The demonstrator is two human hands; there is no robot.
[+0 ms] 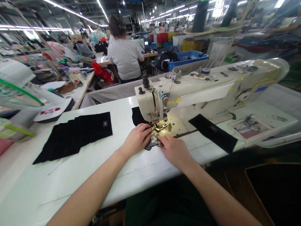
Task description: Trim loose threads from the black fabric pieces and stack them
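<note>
A black fabric piece (137,116) lies under the head of a sewing machine (151,101), partly hidden by the machine and my fingers. My left hand (137,138) rests left of the lit needle area, its fingers bent and close together on the fabric's edge. My right hand (176,151) is just in front of the metal presser foot (161,126), fingers curled in a pinch. What its fingertips hold, if anything, is too small to make out. A dark edge shows between my hands at the needle plate.
Overlapping black fabric pieces (77,135) are spread on the white table (94,167) at left. One black labelled strip (214,132) lies at right, beside a parts tray (251,126). A fan (15,88) stands at far left. Beyond, a person (124,52) sits near a blue basket (187,60).
</note>
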